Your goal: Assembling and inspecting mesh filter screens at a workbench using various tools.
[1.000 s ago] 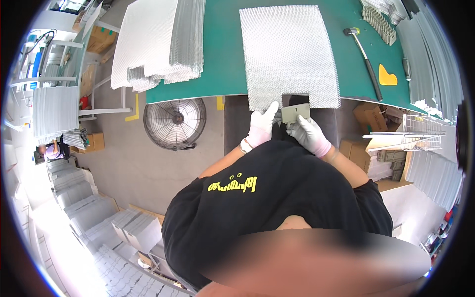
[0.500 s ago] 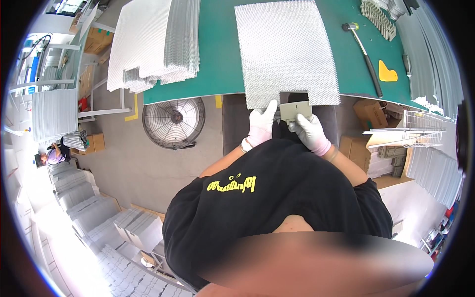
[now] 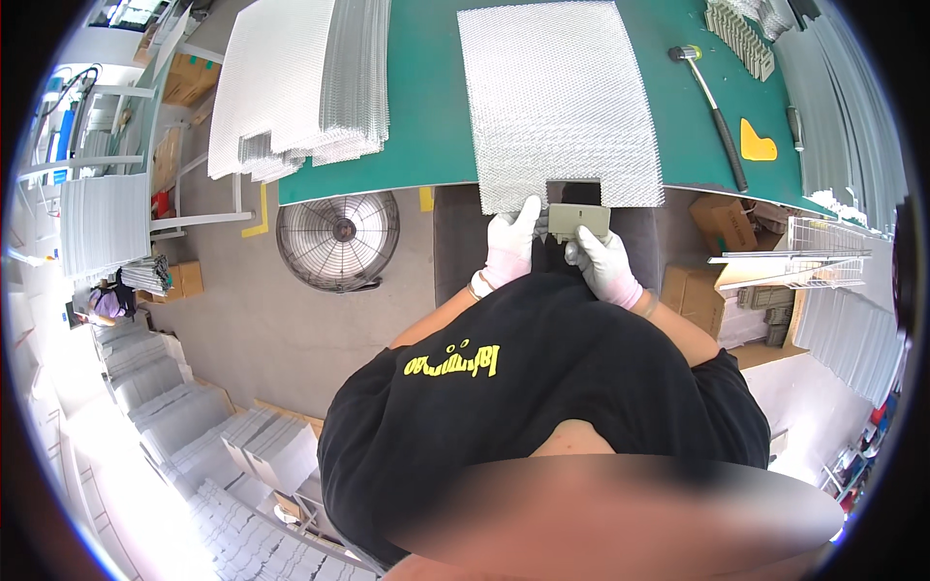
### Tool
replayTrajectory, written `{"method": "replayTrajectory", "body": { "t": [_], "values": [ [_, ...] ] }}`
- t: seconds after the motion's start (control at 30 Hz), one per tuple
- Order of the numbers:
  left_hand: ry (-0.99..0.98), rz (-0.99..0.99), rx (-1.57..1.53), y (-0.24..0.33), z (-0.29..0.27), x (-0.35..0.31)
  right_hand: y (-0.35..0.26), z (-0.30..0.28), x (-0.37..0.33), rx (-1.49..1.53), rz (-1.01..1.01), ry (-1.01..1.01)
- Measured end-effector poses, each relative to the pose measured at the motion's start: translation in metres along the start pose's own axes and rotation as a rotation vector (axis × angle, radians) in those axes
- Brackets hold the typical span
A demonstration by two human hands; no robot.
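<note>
While right fingers (image 3: 585, 238) grip plate (image 3: 579, 217), shirt (image 3: 542, 387) lettered yellow.

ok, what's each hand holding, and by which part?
Right hand: grey plate, by its near edge. Left hand: mesh sheet, by its near edge, left of centre.

Factory workshop, with green workbench (image 3: 426, 97), mallet (image 3: 728, 143), pile of metal mesh sheets (image 3: 276, 77), cardboard boxes (image 3: 693, 302).

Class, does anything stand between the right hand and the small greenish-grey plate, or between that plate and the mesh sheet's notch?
Nothing visible does: the right hand holds the plate directly, and the plate is right by the open notch of the mesh sheet.
</note>
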State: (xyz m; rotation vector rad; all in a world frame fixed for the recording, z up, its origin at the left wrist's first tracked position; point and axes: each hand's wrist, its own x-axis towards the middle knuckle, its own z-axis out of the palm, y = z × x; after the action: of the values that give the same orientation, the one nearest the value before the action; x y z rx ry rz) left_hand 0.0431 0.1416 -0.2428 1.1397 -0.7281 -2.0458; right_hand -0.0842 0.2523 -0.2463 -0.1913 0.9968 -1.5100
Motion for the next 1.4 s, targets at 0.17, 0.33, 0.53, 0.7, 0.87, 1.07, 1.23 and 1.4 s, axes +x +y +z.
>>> {"method": "replayTrajectory", "body": {
  "t": [0.17, 0.33, 0.53, 0.7, 0.87, 1.07, 1.23, 1.4],
  "values": [
    [-0.035, 0.012, 0.027, -0.003, -0.004, 0.001, 0.001, 0.0, 0.005, -0.122, -0.009, 0.01],
    [-0.118, 0.023, 0.047, -0.001, -0.002, -0.004, -0.008, 0.008, 0.004, -0.191, -0.045, 0.06],
    [-0.243, -0.111, 0.255, -0.002, 0.002, 0.004, -0.014, 0.013, 0.007, -0.164, -0.229, 0.234],
    [-0.249, -0.139, 0.414, 0.002, -0.003, 0.004, -0.039, 0.004, 0.015, -0.183, -0.165, 0.252],
    [-0.306, -0.078, 0.217, -0.006, -0.001, 0.005, -0.029, -0.005, 0.021, -0.227, -0.175, 0.279],
    [-0.476, -0.261, -0.133, 0.006, -0.002, -0.002, -0.021, -0.008, 0.016, -0.202, -0.174, 0.389],
    [-1.115, -0.13, 1.265, 0.097, -0.002, -0.003, -0.019, -0.006, 0.011, -0.367, -0.14, -0.044],
    [-0.906, 0.885, 1.602, 0.148, 0.079, 0.058, -0.001, -0.001, 0.028, -0.305, -0.205, 0.006]
  ]
}}
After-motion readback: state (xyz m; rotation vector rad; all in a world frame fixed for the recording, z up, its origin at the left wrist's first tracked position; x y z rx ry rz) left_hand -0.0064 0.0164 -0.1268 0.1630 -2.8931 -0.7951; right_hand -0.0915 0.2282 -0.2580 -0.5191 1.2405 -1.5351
